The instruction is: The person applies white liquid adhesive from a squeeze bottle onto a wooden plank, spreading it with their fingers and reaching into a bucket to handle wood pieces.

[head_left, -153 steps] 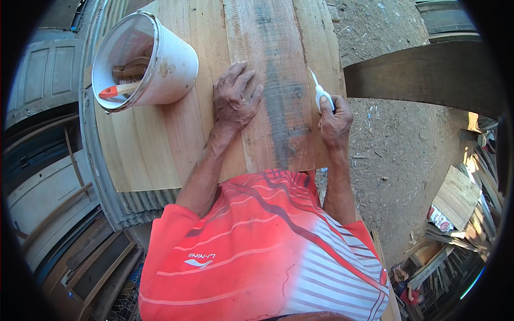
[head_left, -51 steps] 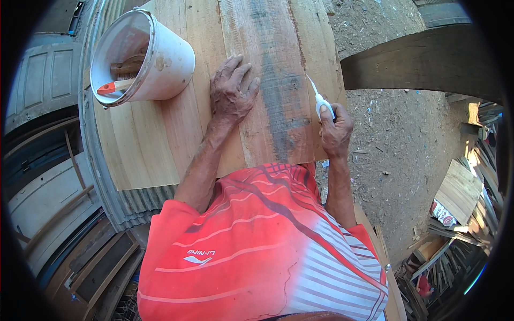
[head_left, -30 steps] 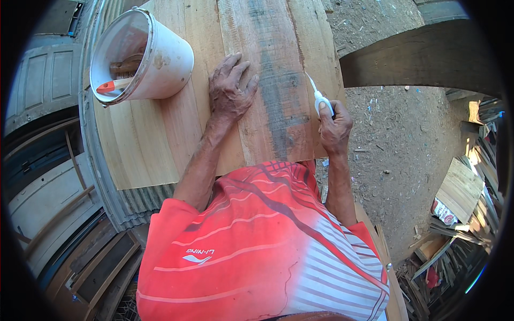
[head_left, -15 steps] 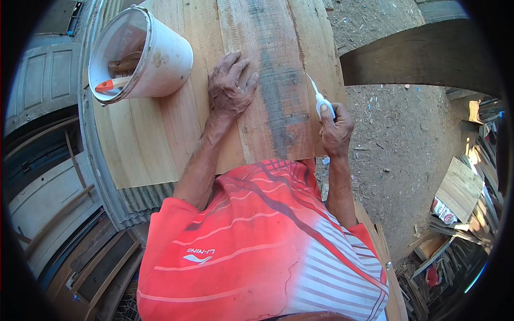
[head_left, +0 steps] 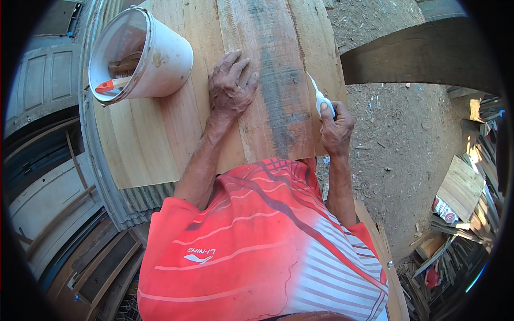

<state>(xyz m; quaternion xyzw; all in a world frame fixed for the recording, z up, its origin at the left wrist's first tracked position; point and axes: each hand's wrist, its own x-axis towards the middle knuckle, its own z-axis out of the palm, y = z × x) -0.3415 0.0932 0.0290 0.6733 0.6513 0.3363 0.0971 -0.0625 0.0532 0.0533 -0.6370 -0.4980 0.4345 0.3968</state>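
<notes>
Several planks side by side make up a wooden panel in front of me. My left hand lies on its middle, fingers a little spread, holding nothing. Near the panel's right edge my right hand grips a small white glue bottle with a long thin nozzle. The nozzle slants up and left, its tip at a dark seam between two planks. My thumb presses on the bottle's side.
A white plastic bucket, tilted in view, holds an orange-tipped brush at the panel's left. A dark curved board juts in at the right. Wood scraps lie piled at lower right, old doors at left.
The nozzle tip has shifted very slightly right and toward me. My left hand stays in place on the panel.
</notes>
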